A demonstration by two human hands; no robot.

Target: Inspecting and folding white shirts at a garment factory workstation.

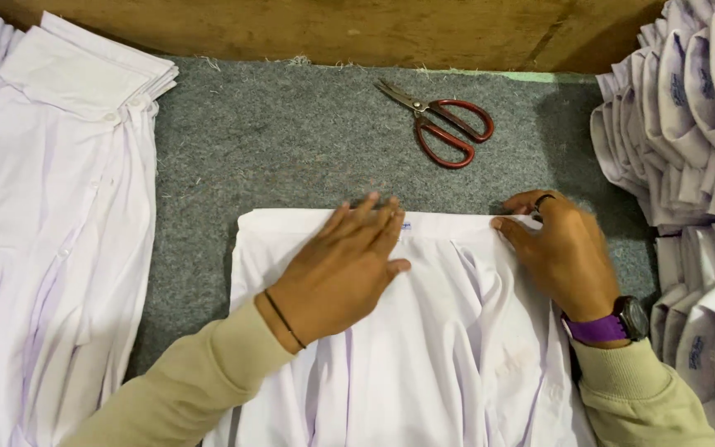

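Observation:
A white shirt (448,348) with faint purple stripes lies back side up on the grey felt mat (291,141), its collar edge toward the far side. My left hand (345,265) presses flat on the shirt just below the collar, fingers together and extended. My right hand (560,248) rests at the shirt's upper right corner, fingertips pinching the folded edge of the fabric there. A ring and a purple-strapped watch are on that hand and wrist.
Red-handled scissors (440,124) lie shut on the mat beyond the shirt. A stack of unfolded white shirts (43,207) fills the left side. Piles of folded white shirts (688,108) stand at the right. A wooden board (333,29) runs along the back.

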